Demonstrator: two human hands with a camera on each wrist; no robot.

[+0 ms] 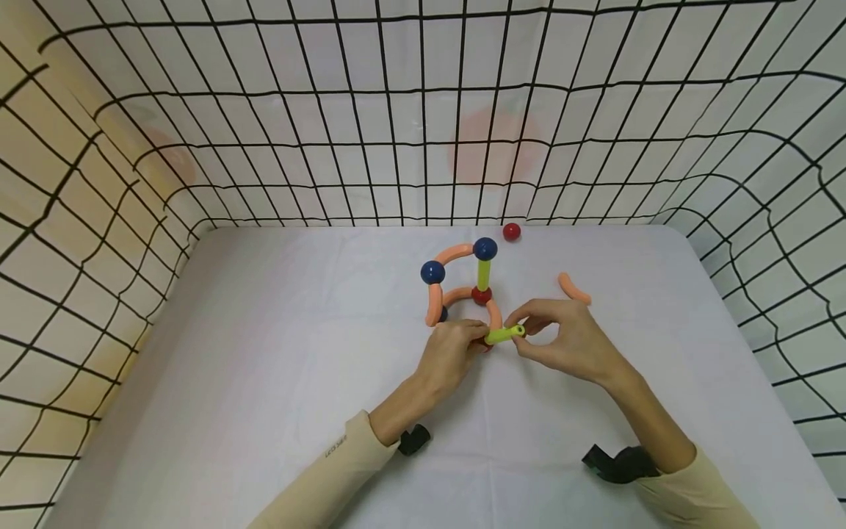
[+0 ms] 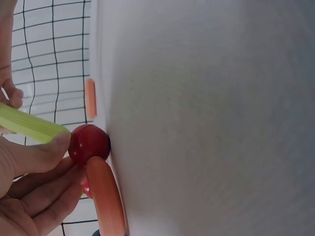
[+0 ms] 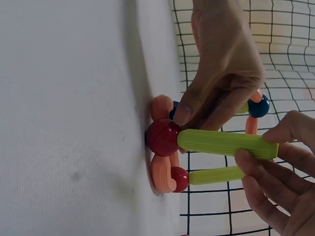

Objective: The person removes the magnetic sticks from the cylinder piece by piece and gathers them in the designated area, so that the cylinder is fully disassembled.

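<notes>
Your right hand pinches the free end of the lime-green stick between thumb and fingers, so the stick lies between your two hands, just beside the left one. Its other end meets a red ball, which your left hand grips, thumb on the near side and fingers behind. A curved orange piece joins that ball close to your left fingers. The rest of the frame rises just beyond your left hand: a second green stick stands upright, topped by a blue ball. Past your right hand lies a loose orange piece, and a loose red ball sits near the black mesh.
</notes>
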